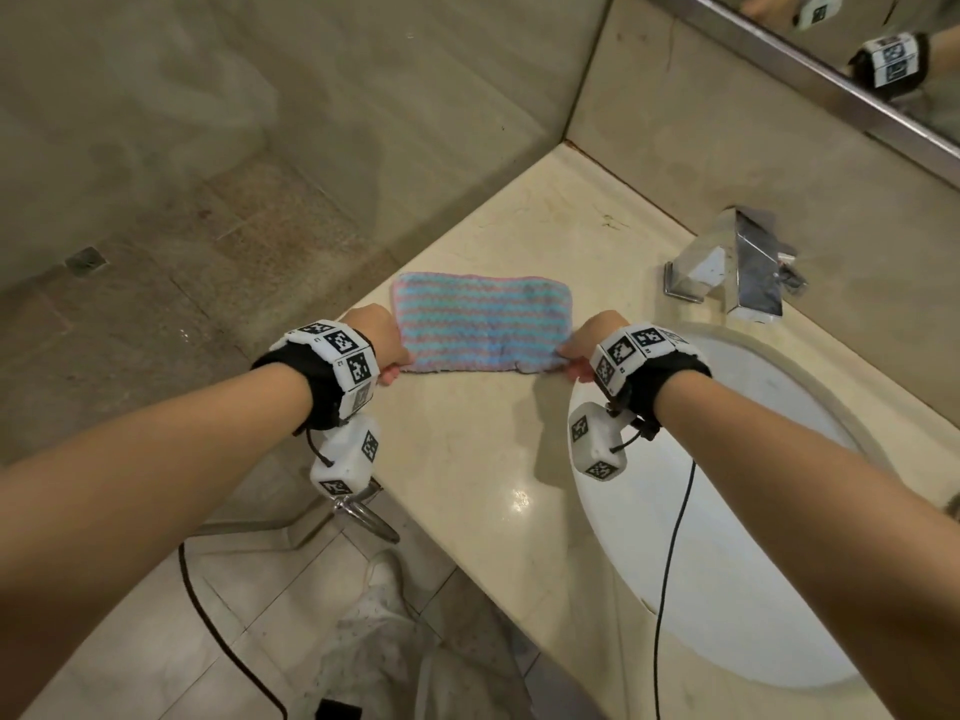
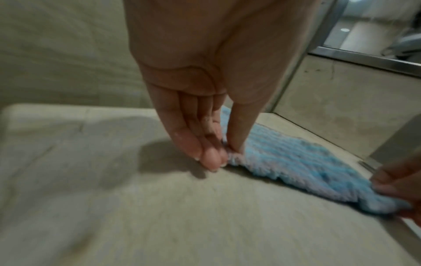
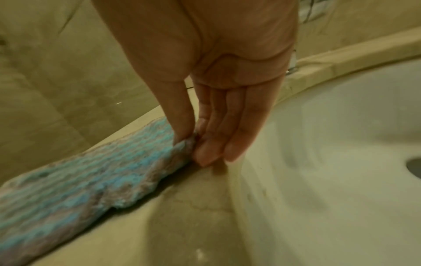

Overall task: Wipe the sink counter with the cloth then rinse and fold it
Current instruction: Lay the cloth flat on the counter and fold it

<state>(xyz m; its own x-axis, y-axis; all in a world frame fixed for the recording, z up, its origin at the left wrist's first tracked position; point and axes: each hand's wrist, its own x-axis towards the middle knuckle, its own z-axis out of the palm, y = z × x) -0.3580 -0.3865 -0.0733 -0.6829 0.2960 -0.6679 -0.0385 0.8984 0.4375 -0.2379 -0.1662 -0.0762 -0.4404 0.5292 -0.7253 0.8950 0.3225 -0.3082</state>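
Surroundings: chrome angular faucet [image 1: 737, 267] behind the white oval sink basin [image 1: 737, 589], which is set into the beige marble counter [image 1: 483, 459]; a metal-framed mirror [image 1: 831, 59] on the back wall; a glass shower partition [image 1: 208, 148] to the left; a metal towel ring [image 1: 371, 517] below the counter's edge; black cables hang from both wrist units. Nothing lies between the hands and the cloth.

Cloth [image 1: 480, 324]: fluffy terry, blue and pink stripes, rectangular, lying flat on the counter left of the basin, its near edge slightly raised.

Left hand [image 1: 376, 340]: thumb and fingertips clamped together on the cloth's near-left corner. The left wrist view shows the thumb [image 2: 237, 133] on top, with the fingers [image 2: 205, 144] close together beneath the corner.

Right hand [image 1: 592, 345]: pinches the near-right corner beside the basin rim. The right wrist view alone shows the drain hole [image 3: 414, 167] and the thumb [image 3: 182, 117] pressing the pile against straight, closed fingers [image 3: 218, 136].
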